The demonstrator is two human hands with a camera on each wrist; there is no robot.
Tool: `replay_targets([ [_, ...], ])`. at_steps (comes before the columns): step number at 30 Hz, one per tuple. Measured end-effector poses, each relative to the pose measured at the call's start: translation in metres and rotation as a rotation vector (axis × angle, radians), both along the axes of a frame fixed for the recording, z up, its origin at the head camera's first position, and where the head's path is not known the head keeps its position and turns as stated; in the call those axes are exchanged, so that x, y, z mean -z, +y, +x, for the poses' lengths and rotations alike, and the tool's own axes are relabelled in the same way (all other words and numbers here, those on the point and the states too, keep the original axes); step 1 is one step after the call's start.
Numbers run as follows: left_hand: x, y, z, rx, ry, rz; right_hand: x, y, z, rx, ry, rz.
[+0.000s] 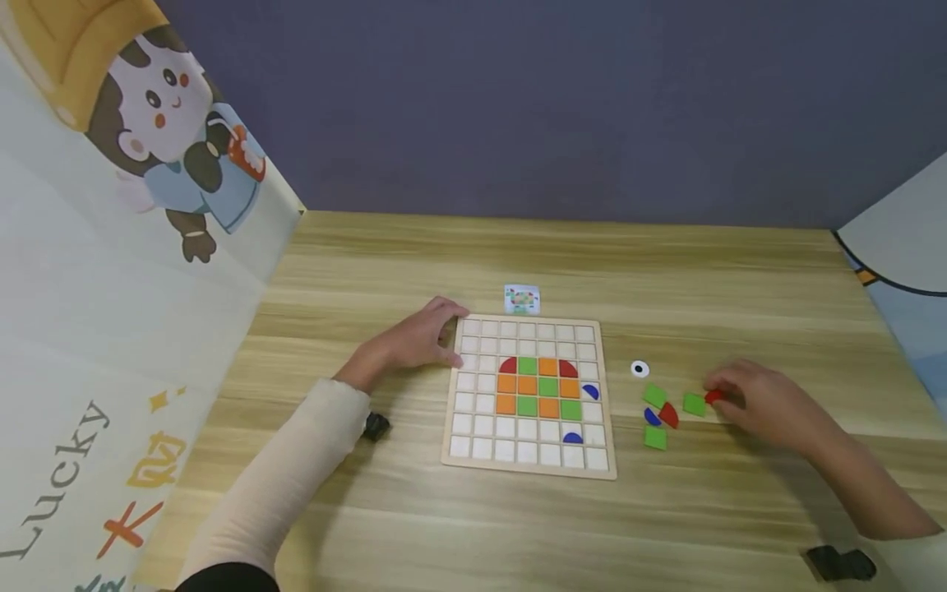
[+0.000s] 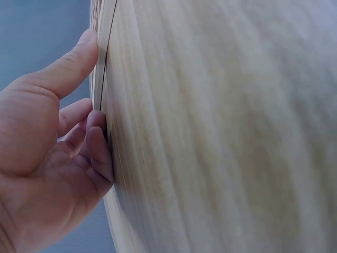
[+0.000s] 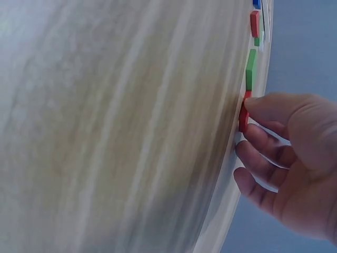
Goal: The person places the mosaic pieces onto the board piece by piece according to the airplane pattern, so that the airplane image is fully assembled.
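Observation:
My left hand (image 1: 423, 335) rests against the left edge of a wooden grid board (image 1: 528, 471), thumb and forefinger apart along it near the top corner. In the left wrist view the thumb (image 2: 73, 63) lies at the edge, other fingers bent below. Coloured tiles fill the middle of the board: an orange and green block with a red quarter-round (image 1: 508, 365) at each upper corner. Two blue half-rounds (image 1: 573, 438) sit in cells right of and below it. Over at the right, my right hand (image 1: 765, 404) pinches a red tile (image 3: 244, 113), its shape partly hidden by the fingers.
Between board and right hand lie several loose tiles: green squares (image 1: 655, 438), a red quarter-round (image 1: 669, 415), a blue piece (image 1: 652, 417) and a white eye disc (image 1: 639, 369). A pattern card (image 1: 522, 299) lies behind the board. Black objects (image 1: 376, 426) lie near both forearms.

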State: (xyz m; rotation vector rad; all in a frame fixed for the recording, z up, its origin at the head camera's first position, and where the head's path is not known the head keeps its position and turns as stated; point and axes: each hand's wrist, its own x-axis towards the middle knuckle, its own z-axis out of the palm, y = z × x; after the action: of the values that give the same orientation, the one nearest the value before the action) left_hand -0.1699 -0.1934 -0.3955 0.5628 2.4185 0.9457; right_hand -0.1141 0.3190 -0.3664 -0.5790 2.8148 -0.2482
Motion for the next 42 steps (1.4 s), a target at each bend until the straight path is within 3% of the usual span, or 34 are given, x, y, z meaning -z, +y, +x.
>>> replay_targets([
  [7,0.001,0.002,-0.002,-0.002,0.002,-0.014,0.004,0.001,-0.001,0.015,0.011,0.014],
  [22,0.006,0.001,-0.001,-0.018,0.004,-0.007,0.006,-0.002,-0.004,0.043,-0.059,0.019],
  [32,0.007,0.002,-0.002,-0.014,0.018,-0.012,-0.006,-0.004,-0.006,0.005,0.004,-0.006],
  [42,0.006,0.001,-0.002,-0.009,0.019,-0.006,-0.018,-0.017,-0.009,0.091,0.023,-0.054],
])
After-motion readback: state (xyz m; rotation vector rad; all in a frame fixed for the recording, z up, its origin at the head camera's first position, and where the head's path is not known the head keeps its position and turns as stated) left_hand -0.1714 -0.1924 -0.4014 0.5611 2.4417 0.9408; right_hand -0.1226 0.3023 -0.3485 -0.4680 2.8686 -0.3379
